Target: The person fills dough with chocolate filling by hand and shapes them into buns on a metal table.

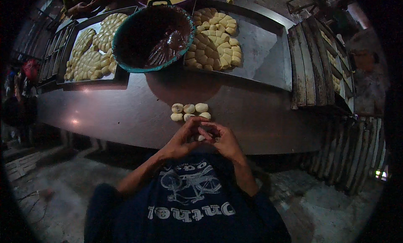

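Observation:
My left hand (184,138) and my right hand (220,140) meet at the near edge of the steel table, fingers curled and overlapping around a small pale dough piece (201,137), mostly hidden between them. Just beyond my fingertips lie several pale dough balls (189,108) in two short rows, some with dark specks. A large teal bowl (153,37) of dark brown, glossy paste sits farther back.
Metal trays of clustered dough pieces flank the bowl, on the left (67,75) and right (266,54). Behind it is a purple tub (187,1) of yellow liquid. Stacked trays (310,62) stand at the right, more (348,155) below. Another person's arm (77,9) shows at upper left.

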A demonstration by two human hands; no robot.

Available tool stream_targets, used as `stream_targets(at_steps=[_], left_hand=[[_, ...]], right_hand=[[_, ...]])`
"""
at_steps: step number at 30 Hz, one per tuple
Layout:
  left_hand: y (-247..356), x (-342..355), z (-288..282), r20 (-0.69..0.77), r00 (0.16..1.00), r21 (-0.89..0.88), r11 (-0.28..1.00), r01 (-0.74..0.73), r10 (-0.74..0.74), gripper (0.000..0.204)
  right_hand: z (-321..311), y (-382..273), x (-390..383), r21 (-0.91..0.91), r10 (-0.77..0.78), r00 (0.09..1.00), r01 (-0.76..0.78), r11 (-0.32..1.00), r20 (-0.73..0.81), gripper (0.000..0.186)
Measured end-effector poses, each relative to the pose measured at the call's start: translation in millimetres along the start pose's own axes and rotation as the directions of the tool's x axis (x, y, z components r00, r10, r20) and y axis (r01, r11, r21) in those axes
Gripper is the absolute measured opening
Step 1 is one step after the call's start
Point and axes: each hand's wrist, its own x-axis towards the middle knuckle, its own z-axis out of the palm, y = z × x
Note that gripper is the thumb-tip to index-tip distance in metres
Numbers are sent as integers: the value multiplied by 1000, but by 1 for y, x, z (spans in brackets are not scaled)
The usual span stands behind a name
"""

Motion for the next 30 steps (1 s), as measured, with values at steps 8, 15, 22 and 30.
stream_targets(at_steps=[8, 15, 22, 30], left_hand=[[-29, 23, -35, -137, 945, 742, 663, -101, 298, 34], [-1, 27, -34, -327, 878, 671, 740, -45, 349, 14], [3, 5, -53, -427, 819, 705, 708, 37, 383, 13], [-7, -5, -53, -429, 824, 717, 694, 62, 369, 16]], right_hand=[[-39, 9, 5, -632, -302, 932, 111, 767, -202, 31], [-51, 54, 61, -905, -746, 666, 318, 284, 0, 31], [-35, 72, 65, -790, -756, 642, 393, 470, -130, 32], [-32, 46, 57, -826, -741, 660, 346, 445, -123, 26]])
